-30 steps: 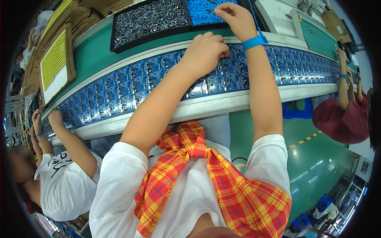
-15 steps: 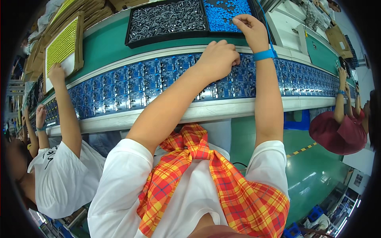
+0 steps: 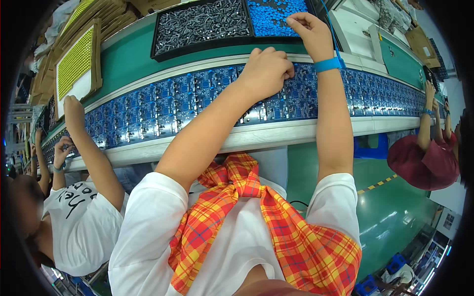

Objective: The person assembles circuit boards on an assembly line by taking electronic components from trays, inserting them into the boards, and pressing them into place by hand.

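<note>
My left hand (image 3: 266, 74) hangs over a long row of blue circuit boards (image 3: 170, 106), its fingers curled downward and closed. What it holds, if anything, is hidden behind the hand. Just in front of a black tray's section of small blue parts (image 3: 276, 17), my right hand (image 3: 313, 33) is raised with thumb and forefinger brought together. Anything in that pinch is too small to make out. A blue wrist strap (image 3: 328, 64) with a cord circles my right wrist. Left of the blue parts, the tray holds a heap of dark grey small parts (image 3: 202, 27).
A pale rail (image 3: 276, 129) runs along the boards' near side. At left, a co-worker's hand (image 3: 74, 111) is near a cardboard-framed sheet of yellow pieces (image 3: 76, 61). Another person in dark red (image 3: 424, 160) works at the right. A blue stool (image 3: 371, 147) stands beyond the rail.
Both of my hands keep nearly the same pose, the left a little further left and lower. The co-worker's hand at left has come down from the yellow sheet toward the boards.
</note>
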A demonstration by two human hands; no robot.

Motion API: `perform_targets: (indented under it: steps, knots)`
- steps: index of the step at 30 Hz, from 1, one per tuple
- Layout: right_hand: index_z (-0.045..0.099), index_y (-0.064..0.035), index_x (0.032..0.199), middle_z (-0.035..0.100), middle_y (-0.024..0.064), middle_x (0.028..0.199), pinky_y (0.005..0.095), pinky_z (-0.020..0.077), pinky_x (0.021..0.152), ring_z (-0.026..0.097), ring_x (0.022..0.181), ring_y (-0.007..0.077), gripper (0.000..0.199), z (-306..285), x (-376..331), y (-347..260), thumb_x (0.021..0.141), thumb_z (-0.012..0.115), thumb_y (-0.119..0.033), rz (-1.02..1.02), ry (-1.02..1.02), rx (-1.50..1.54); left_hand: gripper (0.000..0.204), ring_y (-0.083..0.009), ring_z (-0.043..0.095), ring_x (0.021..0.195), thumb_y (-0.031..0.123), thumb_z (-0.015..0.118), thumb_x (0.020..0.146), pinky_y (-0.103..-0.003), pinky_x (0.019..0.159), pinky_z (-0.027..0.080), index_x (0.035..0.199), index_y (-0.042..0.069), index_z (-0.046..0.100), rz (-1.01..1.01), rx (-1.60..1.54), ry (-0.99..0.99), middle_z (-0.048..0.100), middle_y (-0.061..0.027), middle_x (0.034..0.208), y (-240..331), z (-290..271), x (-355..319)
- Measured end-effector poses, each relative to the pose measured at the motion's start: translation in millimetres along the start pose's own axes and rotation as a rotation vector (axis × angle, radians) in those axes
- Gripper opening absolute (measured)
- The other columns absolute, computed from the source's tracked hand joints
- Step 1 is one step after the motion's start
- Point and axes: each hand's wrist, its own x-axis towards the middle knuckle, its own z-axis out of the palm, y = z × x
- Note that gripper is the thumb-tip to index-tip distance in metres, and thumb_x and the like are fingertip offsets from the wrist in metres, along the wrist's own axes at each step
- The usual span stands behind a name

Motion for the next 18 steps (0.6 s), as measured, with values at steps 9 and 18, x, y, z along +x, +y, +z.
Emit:
perform_targets:
  steps: [9, 18]
  knots:
    - [0.074, -0.0044, 0.104, 0.071, 0.0013, 0.091, 0.0235, 0.0498, 0.074, 0.064, 0.085, 0.0082, 0.022, -10, 3, 21, 0.092, 0.073, -0.023, -0.012, 0.026, -0.011, 0.009, -0.022, 0.059, 0.095, 0.012, 0.068, 0.083, -0.039, 0.087, 0.04, 0.085, 0.016, 0.076, 0.016, 0.022, 0.002, 0.066, 0.0005, 0.089, 3, -3, -1]
    - [0.073, -0.0041, 0.104, 0.071, 0.0015, 0.091, 0.0232, 0.0501, 0.074, 0.064, 0.087, 0.0078, 0.022, -10, 2, 10, 0.091, 0.074, -0.022, -0.006, 0.039, 0.027, 0.013, -0.0217, 0.059, 0.094, 0.008, 0.067, 0.079, -0.039, 0.087, 0.039, 0.08, 0.017, 0.076, 0.066, 0.124, 0.021, 0.066, -0.0001, 0.088, 10, -3, -1]
